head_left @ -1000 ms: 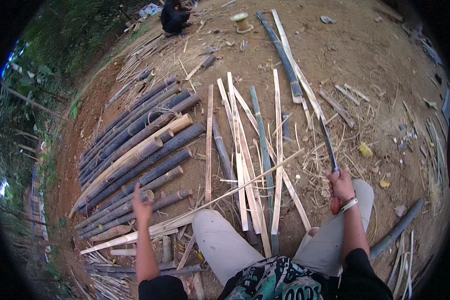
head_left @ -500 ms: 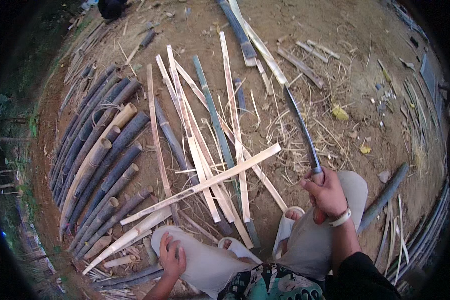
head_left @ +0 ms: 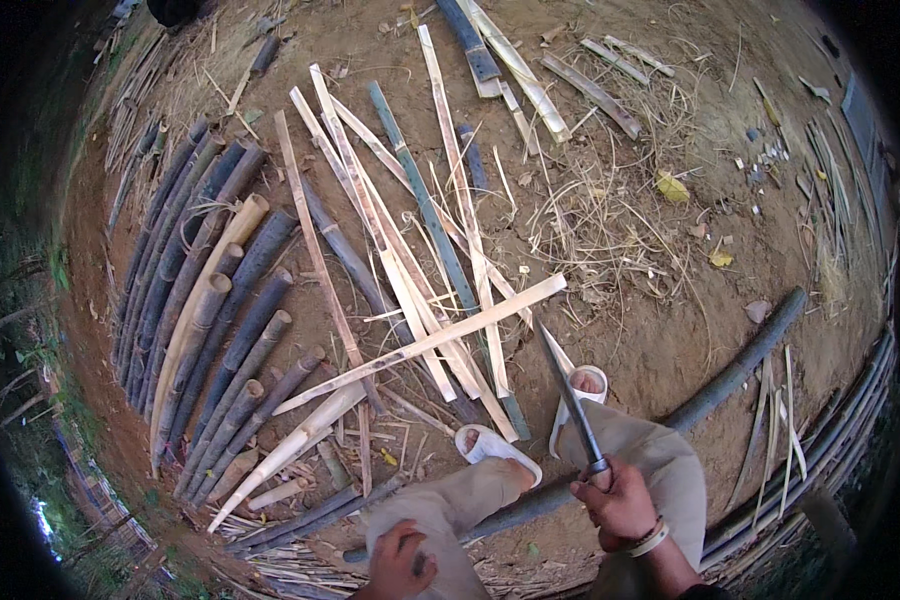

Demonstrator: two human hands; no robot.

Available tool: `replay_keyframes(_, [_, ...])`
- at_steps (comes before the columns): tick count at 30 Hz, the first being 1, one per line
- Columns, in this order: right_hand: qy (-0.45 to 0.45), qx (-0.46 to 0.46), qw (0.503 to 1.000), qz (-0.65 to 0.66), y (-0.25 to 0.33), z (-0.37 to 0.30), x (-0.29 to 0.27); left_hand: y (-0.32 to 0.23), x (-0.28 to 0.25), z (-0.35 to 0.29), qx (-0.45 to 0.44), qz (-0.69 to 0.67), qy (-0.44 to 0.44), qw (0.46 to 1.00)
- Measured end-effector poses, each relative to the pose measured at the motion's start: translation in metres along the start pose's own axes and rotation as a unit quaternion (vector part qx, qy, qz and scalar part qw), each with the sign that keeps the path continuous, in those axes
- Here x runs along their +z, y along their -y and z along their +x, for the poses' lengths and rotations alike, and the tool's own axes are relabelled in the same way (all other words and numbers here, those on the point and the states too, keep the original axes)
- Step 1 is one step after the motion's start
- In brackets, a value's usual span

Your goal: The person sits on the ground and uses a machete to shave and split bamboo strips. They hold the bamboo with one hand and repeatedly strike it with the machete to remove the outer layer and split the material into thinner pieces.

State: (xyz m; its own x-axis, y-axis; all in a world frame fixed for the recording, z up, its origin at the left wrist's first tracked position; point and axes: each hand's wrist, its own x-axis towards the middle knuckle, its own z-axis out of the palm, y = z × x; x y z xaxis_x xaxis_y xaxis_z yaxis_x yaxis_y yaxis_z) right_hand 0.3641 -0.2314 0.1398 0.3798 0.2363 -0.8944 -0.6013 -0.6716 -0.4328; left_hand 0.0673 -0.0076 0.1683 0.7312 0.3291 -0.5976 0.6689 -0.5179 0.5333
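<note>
My right hand (head_left: 622, 505) is closed around the handle of a long knife (head_left: 576, 412), its narrow dark blade pointing away and slightly left, over my right foot. On my left knee rests my left hand (head_left: 402, 562), empty, with its fingers loosely bent. Beyond my sandals, several pale split bamboo strips (head_left: 375, 225) lie on the dirt. One pale strip (head_left: 440, 340) lies slantwise across the others. Among them is a green bamboo strip (head_left: 422, 195). Neither hand touches the strips.
Dark bamboo poles (head_left: 260, 260) are stacked at the left. A long dark pole (head_left: 740, 365) runs behind my legs toward the right. Thin curly shavings (head_left: 610, 230) cover the ground at the far right. More long poles (head_left: 810, 475) lie at the right rim.
My right hand has come down and a little left, bringing the knife nearer my body. My left hand has shifted right with its knee. My view has tilted and my legs have moved.
</note>
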Motion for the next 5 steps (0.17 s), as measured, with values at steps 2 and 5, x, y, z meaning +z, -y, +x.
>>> replay_keyframes(2, [0.005,0.06,0.997,0.052,-0.01,-0.015,0.007,-0.001,0.014,-0.017,0.047,0.0,0.046,0.998])
replay_keyframes(5, [0.013,0.054,0.998,0.037,-0.052,-0.022,0.022,-0.026,0.027,-0.028,0.04,-0.034,0.109,0.993])
